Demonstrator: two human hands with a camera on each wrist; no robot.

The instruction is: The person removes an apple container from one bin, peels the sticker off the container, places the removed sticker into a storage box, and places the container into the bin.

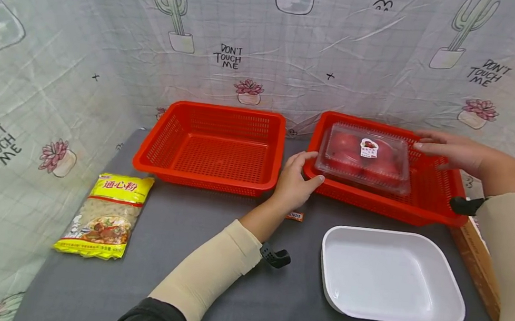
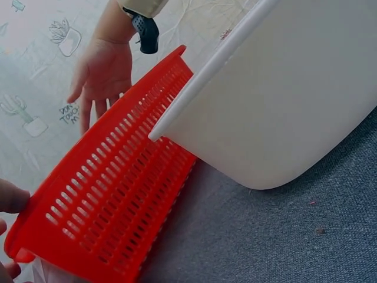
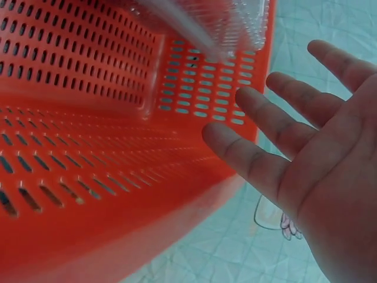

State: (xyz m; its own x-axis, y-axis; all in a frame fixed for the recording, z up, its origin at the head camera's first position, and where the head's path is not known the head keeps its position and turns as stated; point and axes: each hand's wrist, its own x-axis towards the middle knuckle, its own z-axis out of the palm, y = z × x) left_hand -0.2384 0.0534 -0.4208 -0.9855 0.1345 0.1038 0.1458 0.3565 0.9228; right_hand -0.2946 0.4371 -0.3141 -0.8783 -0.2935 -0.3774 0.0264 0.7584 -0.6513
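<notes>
My left hand (image 1: 295,183) pinches the near left corner of the right-hand red plastic basket (image 1: 433,183), thumb and fingers on either side of its rim. A clear plastic box of round red fruit (image 1: 348,163), with a white label on its lid, lies tilted in that basket's left part. At the basket's far right, my right hand (image 1: 463,155) hovers by the rim with fingers extended. The right wrist view shows those fingers (image 3: 247,159) spread beside the slotted basket wall (image 3: 88,165), holding nothing.
A second red basket (image 1: 233,160) stands to the left, with a yellow-ended pasta bag (image 1: 105,217) before it. The white tub (image 1: 392,276) sits in front of the right basket. A small orange packet (image 1: 295,216) and a brown-edged board (image 1: 479,265) lie nearby.
</notes>
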